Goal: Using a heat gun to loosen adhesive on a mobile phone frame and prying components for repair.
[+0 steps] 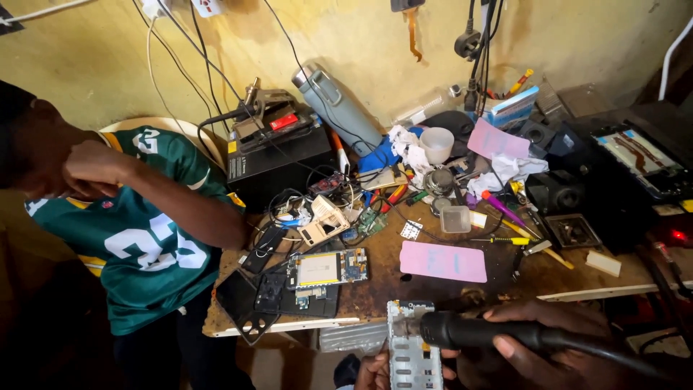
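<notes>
Right hand (538,339) wraps one black hot-air wand (498,334), nozzle on the top edge of one bare phone frame (411,347). Left hand (374,372) grips that frame from below, at the bench's (375,296) front edge. On the bench: two pink cards (443,261), one opened phone (323,268), one white cup (436,144), one grey flask (339,105). One person in a green jersey (144,231) stands at left, well apart.
</notes>
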